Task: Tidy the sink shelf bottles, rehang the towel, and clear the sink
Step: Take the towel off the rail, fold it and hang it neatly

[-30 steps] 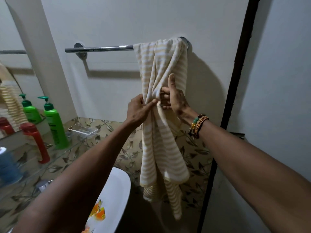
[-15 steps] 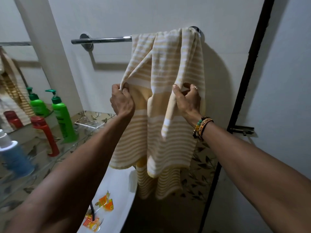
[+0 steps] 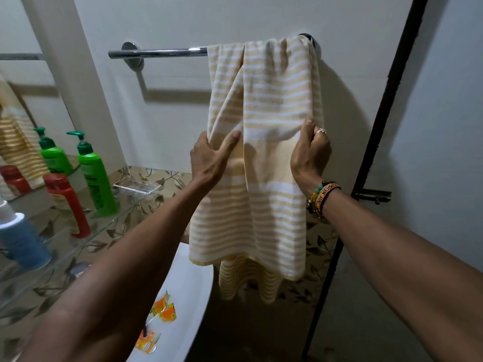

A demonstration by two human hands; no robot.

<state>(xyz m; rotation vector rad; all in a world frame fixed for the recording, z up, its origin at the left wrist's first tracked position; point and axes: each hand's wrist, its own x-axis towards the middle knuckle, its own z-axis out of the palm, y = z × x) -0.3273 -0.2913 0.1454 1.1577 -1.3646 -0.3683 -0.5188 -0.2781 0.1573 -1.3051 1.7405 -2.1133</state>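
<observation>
Head view. Striped yellow-and-white towel (image 3: pixel 271 178) hangs over the right end of a chrome towel bar (image 3: pixel 156 52) on the white wall; the bar's left part is bare. The towel is draped double: front layer spread fairly flat, a back layer showing lower beneath its hem, and a fold running down from the bar on the left side.

Left hand (image 3: pixel 209 160) grips the towel's left edge at mid height, bunching cloth inside the curled fingers, index finger laid straight across the front. Right hand (image 3: pixel 309 152) holds the right edge at about the same height, thumb on the front, fingers wrapped behind. Ring (image 3: pixel 321 131) on one finger; beaded bracelets (image 3: pixel 322 197) at the wrist.

Lower left: glass shelf (image 3: pixel 109 226) below a mirror (image 3: pixel 15 27). On the shelf stand a green pump bottle (image 3: pixel 95 176), a red bottle (image 3: pixel 68 202) near it, and a blurred blue bottle (image 3: pixel 22 239) closer to the camera. All upright. A clear soap dish (image 3: pixel 137 185) sits at the shelf's far end, near the towel.

Below the shelf: white sink (image 3: pixel 198 278), with orange wrappers (image 3: pixel 166 308) lying in the basin.

Right: black vertical door edge (image 3: pixel 386 100) with a latch (image 3: pixel 372 195).
</observation>
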